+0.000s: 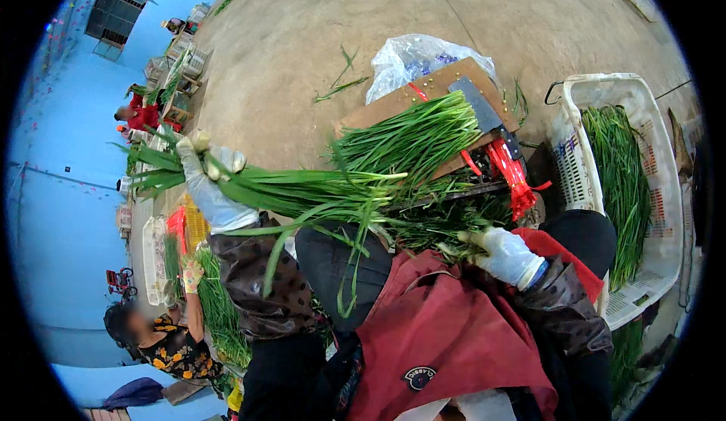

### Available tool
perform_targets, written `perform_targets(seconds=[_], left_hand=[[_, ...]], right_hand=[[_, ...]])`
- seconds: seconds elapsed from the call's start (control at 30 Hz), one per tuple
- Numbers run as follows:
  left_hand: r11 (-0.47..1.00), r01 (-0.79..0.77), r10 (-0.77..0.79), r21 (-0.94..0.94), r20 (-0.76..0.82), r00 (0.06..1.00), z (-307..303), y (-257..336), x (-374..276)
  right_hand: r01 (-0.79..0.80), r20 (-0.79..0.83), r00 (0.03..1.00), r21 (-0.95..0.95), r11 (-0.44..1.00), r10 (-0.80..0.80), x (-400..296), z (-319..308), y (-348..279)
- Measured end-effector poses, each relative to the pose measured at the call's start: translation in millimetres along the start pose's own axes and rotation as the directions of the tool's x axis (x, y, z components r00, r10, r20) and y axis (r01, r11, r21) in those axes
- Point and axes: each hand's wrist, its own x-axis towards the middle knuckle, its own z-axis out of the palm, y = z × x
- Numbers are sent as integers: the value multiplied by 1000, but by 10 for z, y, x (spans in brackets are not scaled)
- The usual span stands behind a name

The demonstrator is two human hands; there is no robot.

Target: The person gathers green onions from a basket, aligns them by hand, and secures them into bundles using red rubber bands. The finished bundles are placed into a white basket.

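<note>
My left hand [212, 177], in a whitish glove, is closed around a bunch of long green leafy stalks [306, 194], held out level to the left with some leaves drooping over my knee. My right hand [505, 254], gloved too, is low over a heap of loose green leaves [442, 222] beside my lap; leaf scraps touch its fingertips, and whether it grips them is unclear. In front, a trimmed pile of garlic chives [414, 137] lies on a wooden board [454, 78] against a dark metal plate [476, 103]. Red ties [513, 183] hang from the board's right side.
On the right stands a white plastic crate [595, 86] with green stalks inside. A clear plastic bag [397, 61] lies behind the board. At the lower left, a co-worker [181, 341] handles greens near a yellow crate [195, 222]. Leaf scraps [340, 86] lie on the concrete floor.
</note>
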Motion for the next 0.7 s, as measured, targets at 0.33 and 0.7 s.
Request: perform_targets(seconds=[0.33,0.7], left_hand=[[914,111,127,390,-536,835,356,-106,4],[912,254,24,322,-660,751,355,-348,-141]], right_hand=[[208,-584,747,-251,945,-319,975,168,-944],[399,-409,913,893,211,4,1313,469,-849]])
